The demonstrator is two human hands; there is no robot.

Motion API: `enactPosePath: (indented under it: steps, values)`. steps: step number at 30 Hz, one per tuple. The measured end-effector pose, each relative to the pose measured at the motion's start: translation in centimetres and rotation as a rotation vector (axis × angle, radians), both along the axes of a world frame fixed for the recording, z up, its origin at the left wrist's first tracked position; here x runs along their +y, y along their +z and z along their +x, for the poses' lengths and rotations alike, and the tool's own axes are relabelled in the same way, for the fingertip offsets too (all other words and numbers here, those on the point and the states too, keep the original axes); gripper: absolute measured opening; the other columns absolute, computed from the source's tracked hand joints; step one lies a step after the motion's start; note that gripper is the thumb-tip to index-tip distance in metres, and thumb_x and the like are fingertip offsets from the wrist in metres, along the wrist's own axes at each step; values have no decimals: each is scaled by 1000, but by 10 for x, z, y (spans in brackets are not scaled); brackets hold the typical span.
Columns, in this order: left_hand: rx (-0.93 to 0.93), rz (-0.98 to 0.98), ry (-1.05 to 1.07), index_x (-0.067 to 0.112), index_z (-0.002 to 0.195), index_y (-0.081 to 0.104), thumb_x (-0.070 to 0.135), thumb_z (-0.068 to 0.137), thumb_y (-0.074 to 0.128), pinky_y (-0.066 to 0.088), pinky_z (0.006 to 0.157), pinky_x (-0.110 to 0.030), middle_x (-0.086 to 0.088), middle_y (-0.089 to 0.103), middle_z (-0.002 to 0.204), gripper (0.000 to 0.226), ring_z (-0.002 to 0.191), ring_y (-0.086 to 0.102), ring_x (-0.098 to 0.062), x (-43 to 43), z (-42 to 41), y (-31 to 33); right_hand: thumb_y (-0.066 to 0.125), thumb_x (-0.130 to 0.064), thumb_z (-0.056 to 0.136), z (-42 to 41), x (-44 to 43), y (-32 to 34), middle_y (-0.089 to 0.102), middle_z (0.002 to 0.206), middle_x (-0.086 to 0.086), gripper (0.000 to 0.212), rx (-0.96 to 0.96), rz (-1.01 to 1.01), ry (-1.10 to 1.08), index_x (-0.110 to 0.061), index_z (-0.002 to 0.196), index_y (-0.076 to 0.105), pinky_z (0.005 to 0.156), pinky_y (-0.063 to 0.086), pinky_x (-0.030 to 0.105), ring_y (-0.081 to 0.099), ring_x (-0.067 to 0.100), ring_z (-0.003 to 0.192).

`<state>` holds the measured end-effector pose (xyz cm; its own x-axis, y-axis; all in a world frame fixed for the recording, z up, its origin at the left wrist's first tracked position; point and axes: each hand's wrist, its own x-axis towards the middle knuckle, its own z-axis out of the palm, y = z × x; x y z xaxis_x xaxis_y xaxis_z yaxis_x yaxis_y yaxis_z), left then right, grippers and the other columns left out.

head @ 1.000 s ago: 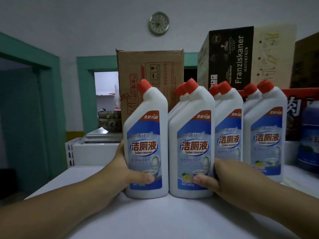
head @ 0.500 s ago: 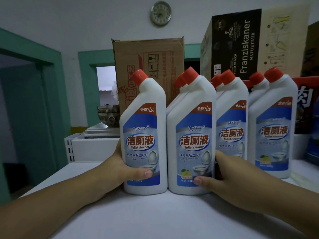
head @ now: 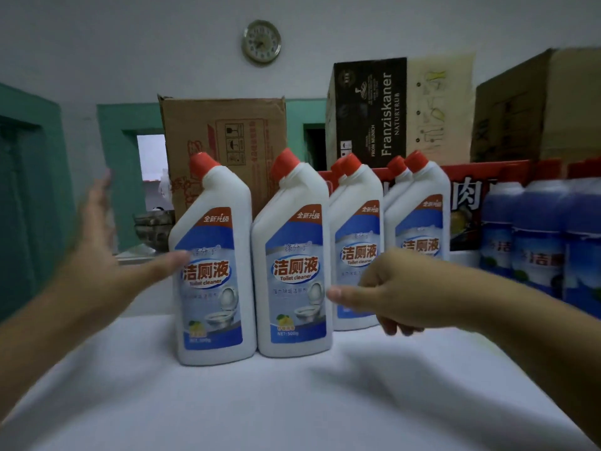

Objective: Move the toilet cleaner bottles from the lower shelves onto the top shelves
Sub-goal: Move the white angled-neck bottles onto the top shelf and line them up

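Observation:
Several white toilet cleaner bottles with red caps stand upright on the white top shelf [head: 292, 402]. The leftmost bottle [head: 213, 271] and the one beside it [head: 294, 265] are at the front. Two more pairs [head: 357, 242] [head: 419, 216] stand to the right. My left hand [head: 97, 255] is open with spread fingers, just left of the leftmost bottle, its thumb in front of the label. My right hand [head: 390, 288] hovers loosely curled in front of the third bottle, holding nothing.
Blue bottles [head: 540, 242] line the shelf at the right. Behind stand a brown carton [head: 227, 131], a black Franziskaner box [head: 370, 112], another carton [head: 536, 109] and a red box [head: 471, 196]. A wall clock [head: 261, 42] hangs above. Green door frames are at the left.
Both hands have let go of the two front bottles and drawn back, the left hand opening out to the left. The two bottles stay standing on the shelf.

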<state>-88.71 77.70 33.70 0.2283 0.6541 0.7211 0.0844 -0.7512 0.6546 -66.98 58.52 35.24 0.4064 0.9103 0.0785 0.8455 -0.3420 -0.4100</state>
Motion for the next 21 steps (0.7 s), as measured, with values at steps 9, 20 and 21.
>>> enactPosePath:
  steps: [9,20,21]
  values:
    - [911,621,-74,40,96,44,54,86,50,50,84,-20,20,56,91,18,85,55,-3,-137,100,-15,66,-39,81,107,-23,25,52,128,6,58,314,942,-262,-19,130,41,76,52,34,56,22,106]
    - [1316,473,342,13,114,50,16,93,51,47,85,-34,-9,59,116,21,104,57,-27,-116,205,-29,90,-28,53,162,19,-69,62,111,-17,101,498,417,69,-36,131,27,84,54,24,62,7,102]
    - [1304,471,340,14,112,50,12,93,49,47,85,-34,-8,59,116,19,104,58,-27,-113,204,-32,91,-25,53,165,18,-71,64,110,-17,101,511,416,87,-38,130,27,83,55,23,64,6,100]
